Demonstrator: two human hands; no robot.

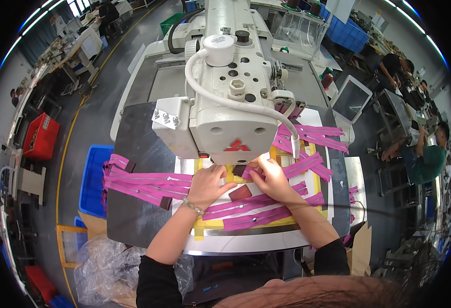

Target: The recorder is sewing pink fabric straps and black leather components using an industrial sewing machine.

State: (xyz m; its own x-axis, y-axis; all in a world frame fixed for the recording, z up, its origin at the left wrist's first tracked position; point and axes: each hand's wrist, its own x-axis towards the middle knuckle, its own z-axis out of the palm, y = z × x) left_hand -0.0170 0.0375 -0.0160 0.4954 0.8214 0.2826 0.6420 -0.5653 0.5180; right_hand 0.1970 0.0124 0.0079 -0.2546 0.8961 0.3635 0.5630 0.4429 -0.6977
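My left hand (208,183) rests under the sewing machine head (236,133) at the left of the yellow-edged plate (205,224), thumb spread from its fingers. My right hand (271,182) has fingertips closed on a short pink zipper end beside a dark brown patch (239,170), under the needle area, which is mostly hidden. A reddish-brown patch (240,193) lies between my hands. Pink zippers (256,218) with metal teeth lie below them. Other bundles of pink zippers (138,187) lie at the left and at the upper right (323,133).
A blue bin (96,179) stands left of the dark table (125,220), with crumpled plastic (102,272) below. A red bin (41,136) is farther left. A screen (353,97) stands at the upper right. Co-workers (425,154) sit and stand at benches on the right.
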